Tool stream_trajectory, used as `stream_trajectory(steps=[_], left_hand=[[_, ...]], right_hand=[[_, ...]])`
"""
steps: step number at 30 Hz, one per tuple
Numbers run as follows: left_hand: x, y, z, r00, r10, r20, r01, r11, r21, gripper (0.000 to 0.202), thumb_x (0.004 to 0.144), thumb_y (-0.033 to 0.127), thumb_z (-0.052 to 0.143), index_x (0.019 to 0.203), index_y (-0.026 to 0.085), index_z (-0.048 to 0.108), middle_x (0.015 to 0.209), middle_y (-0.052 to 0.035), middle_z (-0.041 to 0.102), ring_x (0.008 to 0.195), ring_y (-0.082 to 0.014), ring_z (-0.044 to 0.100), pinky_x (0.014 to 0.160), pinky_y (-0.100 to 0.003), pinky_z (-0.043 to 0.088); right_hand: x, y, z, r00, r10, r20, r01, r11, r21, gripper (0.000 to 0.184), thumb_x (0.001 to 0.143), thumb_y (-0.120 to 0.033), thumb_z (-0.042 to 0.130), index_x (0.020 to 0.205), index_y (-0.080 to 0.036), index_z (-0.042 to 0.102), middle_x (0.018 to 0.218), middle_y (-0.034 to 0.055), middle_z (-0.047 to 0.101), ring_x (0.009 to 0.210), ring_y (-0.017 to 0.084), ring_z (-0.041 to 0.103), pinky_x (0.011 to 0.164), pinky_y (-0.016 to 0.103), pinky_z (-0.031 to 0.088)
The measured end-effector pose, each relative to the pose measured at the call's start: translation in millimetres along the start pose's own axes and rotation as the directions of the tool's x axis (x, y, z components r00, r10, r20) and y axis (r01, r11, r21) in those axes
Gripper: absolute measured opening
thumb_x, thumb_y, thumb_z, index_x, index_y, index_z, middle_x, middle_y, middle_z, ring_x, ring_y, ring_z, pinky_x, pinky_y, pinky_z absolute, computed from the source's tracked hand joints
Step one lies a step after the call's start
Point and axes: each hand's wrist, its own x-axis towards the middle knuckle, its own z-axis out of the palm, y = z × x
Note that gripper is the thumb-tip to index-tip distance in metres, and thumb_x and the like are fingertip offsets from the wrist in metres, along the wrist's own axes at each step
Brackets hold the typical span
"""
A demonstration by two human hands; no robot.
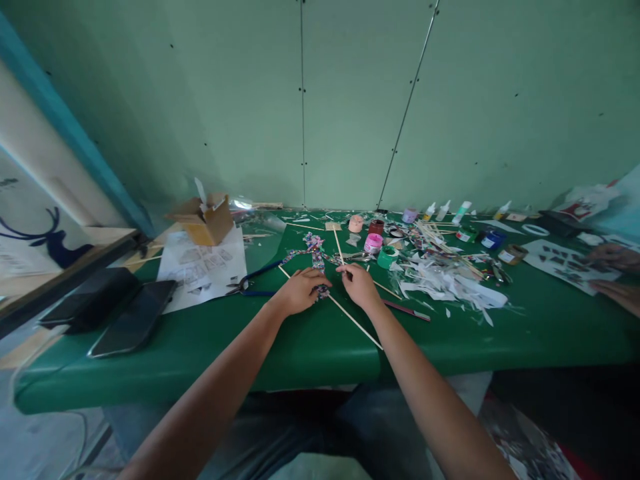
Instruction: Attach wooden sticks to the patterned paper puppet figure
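Note:
A small multicoloured speckled figure (pixel 315 247) with thin limbs lies flat on the green table covering (pixel 320 347). My left hand (pixel 301 292) rests over its lower part, fingers curled down and pressing on it. A long thin wooden stick (pixel 353 320) runs slantwise beneath that hand toward the table's front edge. Just right of the figure, my right hand (pixel 360 285) pinches another wooden stick (pixel 339 243), which points up and away. Its fingertips are close to the figure's side; whether they touch it I cannot tell.
Blue-handled pliers (pixel 250 283) and a printed sheet (pixel 200 267) lie left, near a cardboard box (pixel 207 220) and a phone (pixel 134 319). Paint jars (pixel 374 243), paper scraps (pixel 450 280) and a maroon tool (pixel 407 310) lie right. Another person's hands (pixel 617 267) work at far right.

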Motion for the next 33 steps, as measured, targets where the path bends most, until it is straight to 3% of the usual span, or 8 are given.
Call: stream_trajectory(steps=[7, 10, 17, 19, 22, 25, 30, 33], left_hand=[[0, -4, -2.8, 0.992, 0.104, -0.071, -0.112, 0.986, -0.124, 0.022, 0.086, 0.017, 0.048, 0.079, 0.021, 0.069, 0.104, -0.0045, 0.062, 0.102, -0.0184, 0.057, 0.094, -0.032, 0.043], [-1, -7, -2.1, 0.993, 0.080, -0.085, -0.088, 0.992, -0.092, 0.016, 0.085, 0.024, 0.054, 0.078, 0.020, 0.068, 0.103, -0.0054, 0.063, 0.099, -0.0191, 0.058, 0.091, -0.033, 0.044], [-3, -11, -2.1, 0.995, -0.029, -0.095, 0.033, 0.999, 0.038, 0.011, 0.078, 0.029, 0.064, 0.071, 0.020, 0.063, 0.097, -0.0039, 0.064, 0.098, -0.0217, 0.056, 0.090, -0.038, 0.042], [-3, -10, -3.0, 0.994, -0.056, -0.099, 0.061, 0.997, 0.050, 0.005, 0.077, 0.024, 0.062, 0.081, 0.021, 0.063, 0.097, -0.0038, 0.064, 0.098, -0.0221, 0.056, 0.090, -0.037, 0.042], [-4, -11, -4.1, 0.991, -0.081, -0.109, 0.088, 0.994, 0.060, 0.026, 0.072, 0.008, 0.054, 0.092, 0.022, 0.063, 0.100, -0.0042, 0.064, 0.101, -0.0224, 0.055, 0.091, -0.037, 0.043], [-4, -13, -4.4, 0.988, -0.103, -0.117, 0.111, 0.991, 0.070, 0.034, 0.068, 0.002, 0.048, 0.089, 0.022, 0.063, 0.101, -0.0041, 0.063, 0.102, -0.0227, 0.055, 0.092, -0.037, 0.043], [-4, -14, -2.6, 0.963, -0.204, -0.173, 0.218, 0.974, 0.063, 0.024, 0.075, 0.013, 0.053, 0.095, 0.021, 0.064, 0.106, -0.0073, 0.061, 0.103, -0.0252, 0.056, 0.090, -0.040, 0.045], [-4, -14, -2.0, 0.963, -0.228, -0.146, 0.239, 0.969, 0.063, 0.025, 0.079, 0.026, 0.058, 0.103, 0.023, 0.062, 0.111, -0.0078, 0.059, 0.108, -0.0278, 0.054, 0.091, -0.044, 0.044]], right_hand=[[1, -4, 3, 0.951, -0.171, 0.258, 0.197, 0.977, -0.077, 0.036, 0.081, -0.002, 0.048, 0.096, -0.021, 0.074, 0.094, 0.0061, 0.065, 0.087, 0.017, 0.059, 0.082, 0.029, 0.045], [0, -7, 2, 0.952, -0.157, 0.261, 0.206, 0.963, -0.175, 0.038, 0.083, -0.003, 0.047, 0.097, -0.024, 0.075, 0.094, 0.0056, 0.066, 0.088, 0.017, 0.058, 0.083, 0.029, 0.044], [0, -10, -2, 0.986, -0.023, 0.165, 0.082, 0.929, -0.360, 0.040, 0.085, -0.004, 0.041, 0.099, -0.020, 0.075, 0.099, 0.0062, 0.069, 0.087, 0.019, 0.059, 0.089, 0.030, 0.040], [-1, -10, -4, 0.992, -0.014, 0.124, 0.055, 0.943, -0.329, 0.038, 0.086, -0.004, 0.041, 0.099, -0.020, 0.074, 0.100, 0.0055, 0.070, 0.086, 0.019, 0.059, 0.086, 0.030, 0.041], [-2, -8, -7, 0.999, 0.007, 0.035, 0.000, 0.979, -0.202, 0.036, 0.087, -0.007, 0.042, 0.103, -0.022, 0.070, 0.093, 0.0032, 0.071, 0.087, 0.019, 0.060, 0.080, 0.029, 0.044], [-3, -8, -7, 1.000, -0.002, 0.010, 0.003, 0.995, -0.095, 0.035, 0.087, -0.008, 0.042, 0.104, -0.022, 0.068, 0.088, 0.0027, 0.071, 0.087, 0.019, 0.061, 0.078, 0.030, 0.045], [-6, -16, -3, 0.962, -0.229, 0.147, 0.228, 0.973, 0.027, 0.040, 0.089, -0.006, 0.039, 0.111, -0.025, 0.067, 0.109, 0.0034, 0.068, 0.095, 0.017, 0.058, 0.089, 0.033, 0.042], [-7, -20, 0, 0.941, -0.225, 0.254, 0.218, 0.974, 0.057, 0.035, 0.092, -0.012, 0.041, 0.114, -0.024, 0.066, 0.101, 0.0046, 0.068, 0.090, 0.017, 0.057, 0.083, 0.029, 0.044]])
